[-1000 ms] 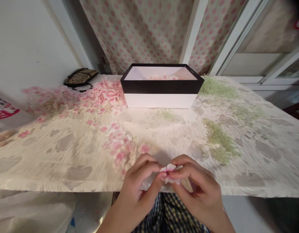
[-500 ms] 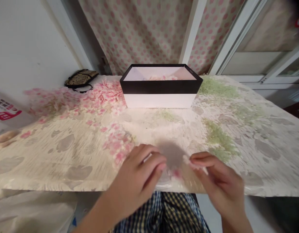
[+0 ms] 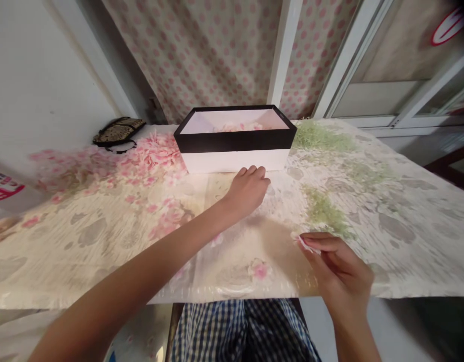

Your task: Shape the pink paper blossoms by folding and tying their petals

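Homelike room, polka-dot curtain (image 3: 216, 55)

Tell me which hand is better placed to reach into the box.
Probably the left hand: it's close to the box, though its grip is hidden. The right hand is farther, pinching a pale flower.

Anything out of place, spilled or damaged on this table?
No spill or damage stands out. One pink-and-white flower lies by itself near the table's front edge, apart from the pink flowers at left, so it may look stray. The box stands upright, with flowers inside.
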Available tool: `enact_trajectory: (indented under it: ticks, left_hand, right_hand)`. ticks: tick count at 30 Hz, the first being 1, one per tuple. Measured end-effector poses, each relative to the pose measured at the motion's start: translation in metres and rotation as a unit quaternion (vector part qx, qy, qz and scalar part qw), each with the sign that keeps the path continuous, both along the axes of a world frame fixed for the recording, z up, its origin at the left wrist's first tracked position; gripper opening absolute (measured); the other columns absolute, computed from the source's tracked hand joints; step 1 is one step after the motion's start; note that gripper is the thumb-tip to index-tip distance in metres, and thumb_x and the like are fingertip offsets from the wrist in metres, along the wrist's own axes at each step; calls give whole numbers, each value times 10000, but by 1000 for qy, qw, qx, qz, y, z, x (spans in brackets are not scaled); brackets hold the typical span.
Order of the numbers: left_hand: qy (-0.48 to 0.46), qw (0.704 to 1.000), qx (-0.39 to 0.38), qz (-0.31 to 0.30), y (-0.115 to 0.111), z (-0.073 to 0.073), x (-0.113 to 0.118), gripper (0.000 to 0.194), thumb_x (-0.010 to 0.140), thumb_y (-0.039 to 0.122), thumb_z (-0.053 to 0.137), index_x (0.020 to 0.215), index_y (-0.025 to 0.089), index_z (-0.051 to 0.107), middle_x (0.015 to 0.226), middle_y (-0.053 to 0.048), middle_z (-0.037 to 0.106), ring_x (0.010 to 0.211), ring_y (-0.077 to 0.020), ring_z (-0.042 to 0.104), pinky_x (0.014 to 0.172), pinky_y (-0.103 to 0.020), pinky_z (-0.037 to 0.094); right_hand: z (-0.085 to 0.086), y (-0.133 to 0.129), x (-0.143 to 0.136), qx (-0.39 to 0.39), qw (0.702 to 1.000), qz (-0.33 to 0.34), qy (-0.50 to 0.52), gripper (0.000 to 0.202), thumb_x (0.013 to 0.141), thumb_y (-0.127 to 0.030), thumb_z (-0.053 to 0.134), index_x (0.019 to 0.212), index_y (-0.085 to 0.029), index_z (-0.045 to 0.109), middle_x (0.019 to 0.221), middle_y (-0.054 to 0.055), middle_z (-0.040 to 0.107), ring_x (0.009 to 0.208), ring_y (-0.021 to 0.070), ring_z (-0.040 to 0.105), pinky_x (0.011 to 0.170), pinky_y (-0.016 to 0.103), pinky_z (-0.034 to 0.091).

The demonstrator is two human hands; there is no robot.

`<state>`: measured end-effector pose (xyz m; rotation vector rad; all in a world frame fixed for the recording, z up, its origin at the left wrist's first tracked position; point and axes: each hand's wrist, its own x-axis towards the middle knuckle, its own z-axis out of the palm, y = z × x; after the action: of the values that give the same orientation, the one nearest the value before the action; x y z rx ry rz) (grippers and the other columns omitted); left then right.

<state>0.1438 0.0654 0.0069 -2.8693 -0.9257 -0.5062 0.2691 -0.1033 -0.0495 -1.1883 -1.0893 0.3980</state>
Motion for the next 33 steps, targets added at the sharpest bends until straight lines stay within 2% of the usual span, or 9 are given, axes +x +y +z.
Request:
enact_trajectory:
  ticks: [3, 8, 10, 14, 18, 23, 27, 30, 33]
  left_hand:
    - [-14, 1000, -4, 7, 5, -2, 17, 256, 792, -13, 476, 630, 89, 646, 874, -126, 573, 948, -273, 526, 801, -401, 406]
    - [-125, 989, -75, 22, 11, 11, 9, 172, 850, 138, 531, 782, 138, 690, 886, -74, 599, 788, -179, 588, 698, -316, 470]
    - [-225, 951, -209, 22, 10, 17, -1, 156, 852, 205, 554, 779, 146, 680, 781, -46, 634, 605, -126, 598, 567, -258, 478]
    - [-379, 824, -419, 49, -8, 26, -24, 197, 856, 257, 564, 717, 139, 640, 564, -14, 601, 399, -91, 545, 398, -211, 437]
    - [-447, 758, -470, 67, -47, 27, -49, 173, 868, 219, 553, 751, 128, 642, 593, -14, 600, 421, -73, 542, 425, -197, 462]
    - [-432, 706, -560, 35, -98, 20, -76, 143, 856, 178, 581, 981, 128, 631, 744, -30, 657, 614, -92, 641, 612, -201, 532]
    - [-465, 627, -624, 47, -123, 12, -84, 83, 854, 222, 613, 874, 152, 652, 802, -38, 701, 703, -120, 687, 692, -224, 549]
    - [-521, 612, -593, 40, -131, 5, -82, 32, 778, 188, 697, 789, 160, 709, 843, -30, 701, 781, -109, 661, 748, -192, 520]
    - [-576, 582, -571, 51, -133, -3, -76, 58, 694, 148, 752, 737, 183, 736, 758, 12, 672, 703, -67, 613, 686, -135, 485]
  right_hand:
    - [-2, 0, 2, -9, 1000, 16, -7, 118, 757, -118, 655, 793, -228, 678, 852, 31, 688, 817, 181, 653, 673, 305, 553]
    - [-2, -1, 2, -3, 999, 38, -28, 147, 768, -90, 629, 809, -226, 666, 858, 24, 683, 832, 172, 644, 705, 302, 536]
    - [-1, -1, 2, -2, 999, 36, -30, 161, 769, -78, 628, 812, -230, 661, 863, 16, 679, 836, 162, 638, 712, 290, 528]
    - [0, -2, 2, -7, 998, 40, -41, 182, 774, -67, 623, 826, -238, 656, 870, 8, 674, 840, 150, 633, 703, 265, 516]
    - [-3, -3, 3, -16, 998, 34, -53, 162, 776, -82, 629, 818, -236, 657, 869, 7, 679, 829, 150, 642, 696, 263, 514]
    - [-10, -3, 5, -32, 997, 32, -64, 156, 770, -106, 653, 847, -240, 667, 907, 8, 687, 865, 157, 645, 720, 262, 516]
    - [-10, -2, 5, -24, 996, 68, -54, 190, 784, -83, 638, 871, -250, 665, 918, -5, 684, 882, 124, 640, 759, 217, 509]
    - [1, -2, 1, -19, 988, 153, -26, 211, 809, -60, 604, 877, -252, 658, 904, -6, 683, 874, 111, 648, 759, 204, 516]
    - [18, -1, -7, -32, 948, 317, 3, 215, 812, -46, 597, 847, -250, 653, 859, -5, 672, 810, 114, 658, 700, 222, 528]
